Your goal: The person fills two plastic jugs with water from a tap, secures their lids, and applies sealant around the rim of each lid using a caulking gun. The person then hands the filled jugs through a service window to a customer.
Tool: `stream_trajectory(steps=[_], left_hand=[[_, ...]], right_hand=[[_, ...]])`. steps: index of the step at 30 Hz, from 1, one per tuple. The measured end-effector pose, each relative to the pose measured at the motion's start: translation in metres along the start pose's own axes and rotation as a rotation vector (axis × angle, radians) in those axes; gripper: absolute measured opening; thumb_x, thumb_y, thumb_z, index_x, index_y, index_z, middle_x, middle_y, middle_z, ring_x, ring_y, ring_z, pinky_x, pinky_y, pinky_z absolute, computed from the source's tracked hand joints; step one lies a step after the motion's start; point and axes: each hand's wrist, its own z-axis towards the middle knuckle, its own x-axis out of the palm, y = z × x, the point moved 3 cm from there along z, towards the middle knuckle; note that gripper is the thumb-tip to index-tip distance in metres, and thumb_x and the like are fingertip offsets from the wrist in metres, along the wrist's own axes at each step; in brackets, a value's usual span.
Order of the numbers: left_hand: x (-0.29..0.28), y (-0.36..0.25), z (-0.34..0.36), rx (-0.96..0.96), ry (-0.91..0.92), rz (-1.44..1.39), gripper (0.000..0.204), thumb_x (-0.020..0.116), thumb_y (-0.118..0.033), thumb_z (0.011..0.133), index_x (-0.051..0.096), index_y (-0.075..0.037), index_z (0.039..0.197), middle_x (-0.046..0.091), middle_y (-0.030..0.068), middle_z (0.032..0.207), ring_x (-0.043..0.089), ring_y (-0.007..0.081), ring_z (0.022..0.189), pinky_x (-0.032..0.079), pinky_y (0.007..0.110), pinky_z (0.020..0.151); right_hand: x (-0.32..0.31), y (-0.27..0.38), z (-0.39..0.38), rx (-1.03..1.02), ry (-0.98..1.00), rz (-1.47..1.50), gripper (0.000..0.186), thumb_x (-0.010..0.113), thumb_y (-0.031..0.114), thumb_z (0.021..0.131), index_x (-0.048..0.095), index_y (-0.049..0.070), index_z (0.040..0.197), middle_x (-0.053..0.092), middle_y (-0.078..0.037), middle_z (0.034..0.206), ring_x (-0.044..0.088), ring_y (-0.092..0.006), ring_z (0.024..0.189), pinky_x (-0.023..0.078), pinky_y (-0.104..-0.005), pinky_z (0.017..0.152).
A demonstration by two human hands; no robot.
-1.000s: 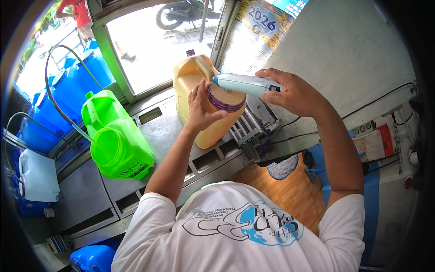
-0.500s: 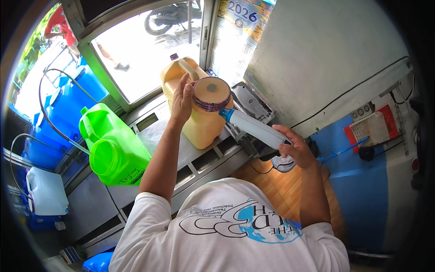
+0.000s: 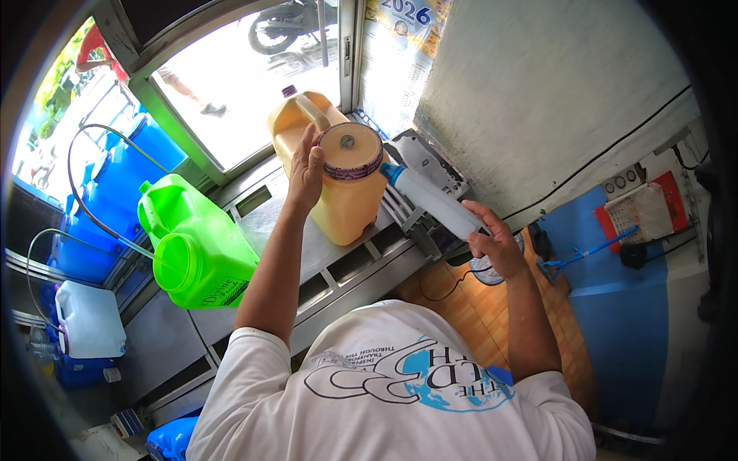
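A tan plastic water jug (image 3: 350,209) with a handle stands on the metal counter, its wide round cap (image 3: 350,143) facing up toward me. A dark purple patterned band (image 3: 353,174) wraps the cap's rim. My left hand (image 3: 307,174) rests against the cap's left side, fingers stretched out. In my right hand (image 3: 496,244) is a slim pale grey heat gun (image 3: 436,201), gripped at its rear end. Its blue nozzle (image 3: 391,172) points at the band from the right, close beside it; whether it touches is hard to tell.
Left of the tan jug lies a bright green jug (image 3: 206,257), uncapped, with a hose (image 3: 137,246) at its mouth. Blue containers (image 3: 100,207) and a pale jug (image 3: 91,319) stand farther left. A black device (image 3: 430,169) sits beside the wall. A window frame (image 3: 347,54) borders the counter's far side.
The heat gun's nozzle has moved round the cap, from its near side toward its right side. My left hand stays against the cap. The whole view has shifted slightly.
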Motion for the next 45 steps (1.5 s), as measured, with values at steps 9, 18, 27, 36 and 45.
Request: stream_trajectory(steps=[9,18,27,36,45], left_hand=[[0.000,-0.004,-0.006,-0.005,0.032,0.072,0.077,0.036,-0.061,0.101,0.033,-0.003,0.151,0.055,0.0204,0.138,0.046,0.0315,0.133,0.031,0.041,0.113],[-0.005,-0.010,-0.014,-0.064,0.027,0.083,0.078,0.028,-0.065,0.101,0.035,-0.004,0.150,0.056,0.0195,0.137,0.046,0.0325,0.132,0.032,0.041,0.112],[0.002,-0.013,-0.025,-0.034,-0.009,0.033,0.076,0.027,-0.062,0.102,0.031,-0.004,0.151,0.057,0.0180,0.137,0.046,0.0308,0.133,0.031,0.040,0.112],[0.011,-0.001,-0.005,-0.008,0.087,0.047,0.084,0.032,-0.067,0.099,0.026,-0.004,0.155,0.044,0.0226,0.147,0.043,0.0329,0.136,0.031,0.040,0.114],[0.013,-0.008,-0.002,-0.031,0.099,-0.050,0.088,0.031,-0.069,0.098,0.025,-0.002,0.154,0.047,0.0218,0.145,0.043,0.0309,0.136,0.031,0.038,0.114]], right_hand=[[-0.007,-0.017,0.001,-0.007,0.010,0.041,0.058,0.062,0.013,0.088,0.046,0.003,0.143,0.059,-0.003,0.108,0.049,-0.0054,0.070,0.046,-0.0223,0.065],[0.002,-0.033,-0.007,0.011,-0.006,0.127,0.059,0.063,0.012,0.087,0.047,0.008,0.144,0.058,0.000,0.101,0.048,-0.0043,0.072,0.044,-0.0210,0.064],[0.019,-0.042,-0.014,-0.054,0.032,0.121,0.061,0.061,0.011,0.088,0.042,0.006,0.145,0.058,-0.001,0.106,0.049,-0.0050,0.070,0.044,-0.0219,0.061],[0.025,-0.044,-0.014,-0.154,0.018,0.025,0.060,0.063,0.014,0.088,0.043,0.005,0.145,0.057,-0.003,0.113,0.048,-0.0050,0.075,0.045,-0.0217,0.066],[0.028,-0.051,-0.011,-0.069,0.021,0.147,0.059,0.063,0.011,0.089,0.044,0.007,0.144,0.058,-0.001,0.110,0.047,-0.0046,0.072,0.044,-0.0212,0.064]])
